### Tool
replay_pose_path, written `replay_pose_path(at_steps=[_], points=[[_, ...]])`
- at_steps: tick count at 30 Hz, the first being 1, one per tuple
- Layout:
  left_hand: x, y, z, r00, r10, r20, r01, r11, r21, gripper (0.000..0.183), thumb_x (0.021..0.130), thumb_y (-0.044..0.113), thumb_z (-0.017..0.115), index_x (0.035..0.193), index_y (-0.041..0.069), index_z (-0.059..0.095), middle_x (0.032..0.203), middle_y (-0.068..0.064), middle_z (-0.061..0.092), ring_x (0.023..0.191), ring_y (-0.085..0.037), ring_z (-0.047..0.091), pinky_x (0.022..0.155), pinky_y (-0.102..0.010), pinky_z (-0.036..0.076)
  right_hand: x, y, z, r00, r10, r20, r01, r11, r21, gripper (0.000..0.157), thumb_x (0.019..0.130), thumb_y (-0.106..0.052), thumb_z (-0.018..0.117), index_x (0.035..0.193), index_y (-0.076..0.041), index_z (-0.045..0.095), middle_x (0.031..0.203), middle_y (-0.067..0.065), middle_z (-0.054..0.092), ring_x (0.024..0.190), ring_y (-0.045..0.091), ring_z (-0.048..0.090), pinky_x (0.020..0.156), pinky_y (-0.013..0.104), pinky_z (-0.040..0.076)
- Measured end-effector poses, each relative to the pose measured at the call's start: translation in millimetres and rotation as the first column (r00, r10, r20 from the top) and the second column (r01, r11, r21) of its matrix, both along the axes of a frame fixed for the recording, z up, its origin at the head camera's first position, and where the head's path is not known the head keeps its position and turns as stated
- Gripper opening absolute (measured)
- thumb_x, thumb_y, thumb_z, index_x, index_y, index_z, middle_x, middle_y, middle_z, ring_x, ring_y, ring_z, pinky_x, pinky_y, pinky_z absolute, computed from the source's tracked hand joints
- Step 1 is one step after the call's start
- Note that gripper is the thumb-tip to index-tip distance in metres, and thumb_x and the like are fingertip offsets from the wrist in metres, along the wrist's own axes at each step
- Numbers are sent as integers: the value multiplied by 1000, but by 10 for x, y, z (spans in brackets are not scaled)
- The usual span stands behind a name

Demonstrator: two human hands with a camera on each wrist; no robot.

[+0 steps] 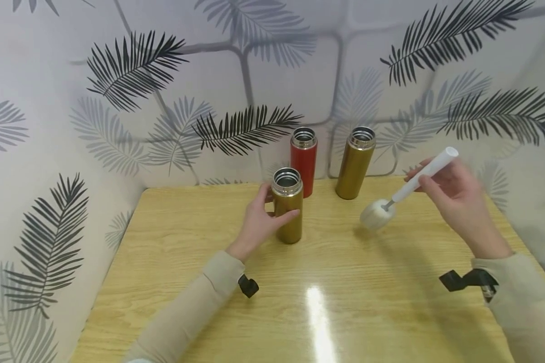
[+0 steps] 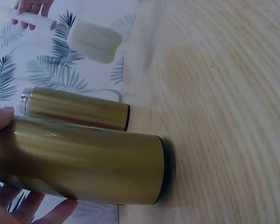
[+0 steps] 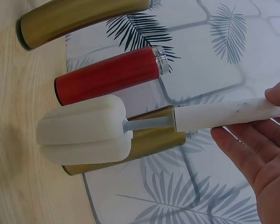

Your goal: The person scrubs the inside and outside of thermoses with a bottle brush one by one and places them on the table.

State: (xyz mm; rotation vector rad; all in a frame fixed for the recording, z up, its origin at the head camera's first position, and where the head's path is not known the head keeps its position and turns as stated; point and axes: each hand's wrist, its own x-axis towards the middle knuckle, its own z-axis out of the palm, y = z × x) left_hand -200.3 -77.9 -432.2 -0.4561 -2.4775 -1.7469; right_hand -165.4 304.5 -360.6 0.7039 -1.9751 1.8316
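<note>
My left hand [image 1: 261,219] grips a gold vacuum flask [image 1: 288,217] that stands upright and lidless, thumb across its front and fingers round the far side. In the left wrist view the flask [image 2: 93,161] shows its dark base close over the wood. My right hand [image 1: 458,196] pinches the white handle of a bottle brush [image 1: 409,189], its pale sponge head pointing down and left above the table. Seen from the right wrist, the sponge head [image 3: 84,130] overlaps the second gold flask [image 3: 154,140] behind it.
Behind the held flask a red flask [image 1: 304,164] stands without a lid near the table's back edge. The other gold flask [image 1: 356,164] is to its right, also lidless. A leaf-patterned wall covering [image 1: 218,75] rises behind the wooden table [image 1: 186,222].
</note>
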Motion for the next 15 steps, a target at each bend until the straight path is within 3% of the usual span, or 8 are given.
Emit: replay_pose_path(at_steps=[7,15], points=[[80,137,-5,999,-50,-4,51,998,24,75,83,23,90,146,14,50,137,-5,62,123,-25,60,94,-44,58,4,-36,-32,999,37,-28,-38,998,-40,24,97,20,52,120,25,50,109,16,73,102,20,72,84,23,60],[136,274,-40,996,-89,-10,89,995,41,74,84,20,90,146,12,50,136,-6,62,122,-26,60,93,-48,58,-9,-41,-31,998,9,-56,-10,1000,-1,23,98,18,52,121,24,52,109,16,73,101,19,72,84,22,60]])
